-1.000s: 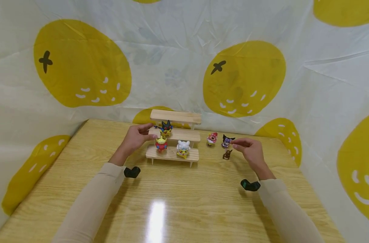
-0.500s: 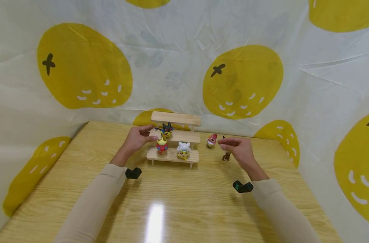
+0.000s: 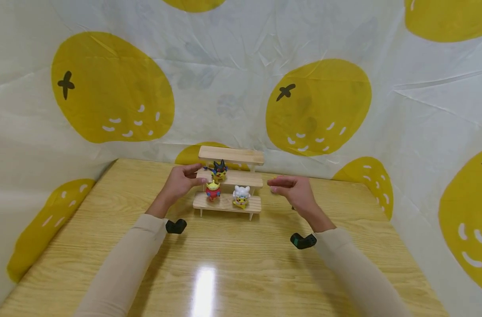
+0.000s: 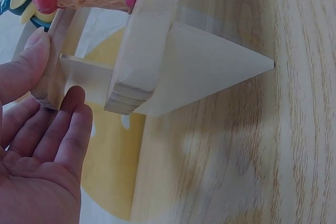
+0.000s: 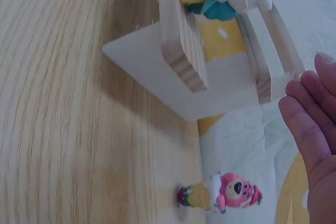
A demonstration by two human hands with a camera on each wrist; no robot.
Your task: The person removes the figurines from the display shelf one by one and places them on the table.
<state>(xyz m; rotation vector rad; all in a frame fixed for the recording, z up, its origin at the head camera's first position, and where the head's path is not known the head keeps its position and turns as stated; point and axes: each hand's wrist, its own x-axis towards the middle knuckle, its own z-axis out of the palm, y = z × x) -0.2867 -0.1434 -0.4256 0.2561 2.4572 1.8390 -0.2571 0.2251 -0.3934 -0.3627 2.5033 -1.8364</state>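
Observation:
A three-step wooden display stand [image 3: 225, 202] stands on the table. My left hand [image 3: 179, 182] grips the left end of its middle step, thumb on top and fingers beneath, as the left wrist view shows. A black-eared yellow figurine [image 3: 219, 171] stands on that step. The front step holds a red-clad figurine [image 3: 213, 192] and a white-hooded yellow figurine [image 3: 241, 197]. My right hand [image 3: 294, 193] hovers just right of the stand, fingers extended and holding nothing. A pink bear figurine [image 5: 236, 191] stands near it on the table, mostly hidden behind the hand in the head view.
A sliver of a small brown figurine [image 3: 294, 208] shows behind my right hand. White cloth with yellow fruit prints [image 3: 217, 101] hangs behind and beside the wooden table [image 3: 241, 264]. The top step [image 3: 231, 154] is close to the back cloth.
My right hand has moved left from beside the dark-eared and brown figurines, passing in front of the bear figurine towards the stand. My left hand keeps its place at the stand.

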